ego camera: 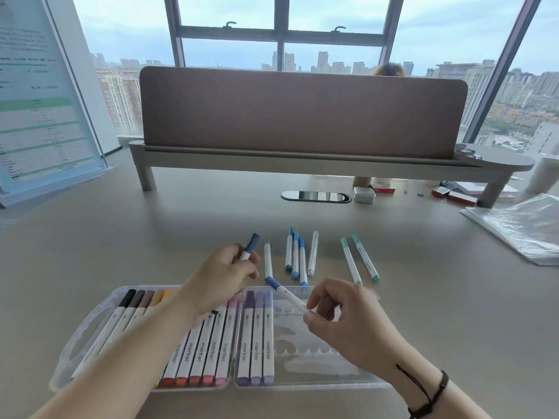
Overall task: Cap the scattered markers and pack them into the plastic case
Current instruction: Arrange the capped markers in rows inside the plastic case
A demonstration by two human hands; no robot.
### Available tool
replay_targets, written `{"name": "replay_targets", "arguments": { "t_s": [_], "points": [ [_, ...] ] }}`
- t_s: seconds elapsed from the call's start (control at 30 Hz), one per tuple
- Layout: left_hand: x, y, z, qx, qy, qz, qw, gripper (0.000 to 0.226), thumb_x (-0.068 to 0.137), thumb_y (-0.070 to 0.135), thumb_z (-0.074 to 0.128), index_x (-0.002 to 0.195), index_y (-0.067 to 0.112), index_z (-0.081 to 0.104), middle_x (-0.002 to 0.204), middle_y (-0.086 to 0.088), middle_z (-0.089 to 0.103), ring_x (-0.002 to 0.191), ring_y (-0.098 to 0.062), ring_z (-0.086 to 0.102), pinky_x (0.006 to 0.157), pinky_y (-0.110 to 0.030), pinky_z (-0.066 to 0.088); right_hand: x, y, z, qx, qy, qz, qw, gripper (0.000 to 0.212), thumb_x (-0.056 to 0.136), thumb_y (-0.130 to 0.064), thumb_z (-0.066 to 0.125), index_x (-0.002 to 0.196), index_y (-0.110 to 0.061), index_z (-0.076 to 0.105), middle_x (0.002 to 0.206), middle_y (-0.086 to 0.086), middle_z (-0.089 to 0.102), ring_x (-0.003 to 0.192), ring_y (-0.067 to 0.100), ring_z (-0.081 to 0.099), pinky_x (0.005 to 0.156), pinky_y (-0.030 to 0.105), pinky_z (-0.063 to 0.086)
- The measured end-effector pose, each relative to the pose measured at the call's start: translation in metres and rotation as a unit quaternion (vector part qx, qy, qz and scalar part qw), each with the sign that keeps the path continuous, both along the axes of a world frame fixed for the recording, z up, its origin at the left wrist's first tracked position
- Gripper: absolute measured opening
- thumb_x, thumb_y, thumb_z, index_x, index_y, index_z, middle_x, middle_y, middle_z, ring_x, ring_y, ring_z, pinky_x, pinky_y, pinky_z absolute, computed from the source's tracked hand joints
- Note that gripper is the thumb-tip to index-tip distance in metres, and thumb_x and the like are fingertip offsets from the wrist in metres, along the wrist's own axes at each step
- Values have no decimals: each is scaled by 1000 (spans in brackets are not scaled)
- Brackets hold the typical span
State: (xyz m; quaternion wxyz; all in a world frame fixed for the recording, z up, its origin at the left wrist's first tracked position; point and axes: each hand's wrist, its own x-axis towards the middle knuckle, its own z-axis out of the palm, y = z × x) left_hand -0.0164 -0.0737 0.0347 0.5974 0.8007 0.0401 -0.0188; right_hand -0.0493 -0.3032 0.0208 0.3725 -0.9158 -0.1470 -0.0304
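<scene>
Left hand (222,279): pinches a dark-blue-capped white marker (250,247).
Right hand (341,316): pinches a blue-capped white marker (287,294) over the clear plastic case (302,385).

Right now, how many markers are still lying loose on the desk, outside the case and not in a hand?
7: one uncapped marker beside the left hand, a cluster of four at centre, and two green-capped ones to the right. The hands may hide others.

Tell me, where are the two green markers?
In the head view, the two green markers lie side by side on the table, right of the blue markers and beyond the right hand.
</scene>
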Motion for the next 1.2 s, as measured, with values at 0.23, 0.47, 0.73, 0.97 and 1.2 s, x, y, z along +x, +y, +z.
{"name": "replay_targets", "arguments": {
  "t_s": [0.23,0.47,0.73,0.97,1.2],
  "points": [
    [2,-9,-13,227,-46,-60,971,16,85,41,72,96,31,66,87,13,71,82,-4,68,84,-32,57,-8,7,2,-13,29,51,998,20,73,-28,76,65,-26,58,78,-10,67,69,12,61,60,22,48],
    [4,-10,-12,210,-44,-90,972,23,77,39,81,96,30,70,89,14,72,83,-1,70,85,-36,59,-12,8,3,-25,51,96,994,20,70,-39,73,69,-24,59,75,-8,66,71,14,60,65,30,51],
    [-1,-14,-12,224,-81,-66,969,26,75,40,83,93,29,68,89,10,67,78,-6,67,79,-32,58,-19,13,3,-49,40,99,993,25,72,-33,70,63,-20,51,59,-10,54,55,7,44,52,17,37],
    [-2,-13,-15,221,-77,-63,970,25,78,48,79,88,28,68,80,2,69,68,-9,70,69,-31,59,-20,16,2,-35,13,68,997,31,74,-23,66,56,-16,42,51,-7,44,51,11,39,49,15,34],
    [-4,-17,-16,263,-72,-88,958,31,75,54,78,92,33,64,88,9,68,80,-4,66,77,-30,57,-18,14,4,-63,65,123,988,30,79,-37,73,62,-21,55,59,-9,57,54,6,47,54,15,38]
  ]
}}
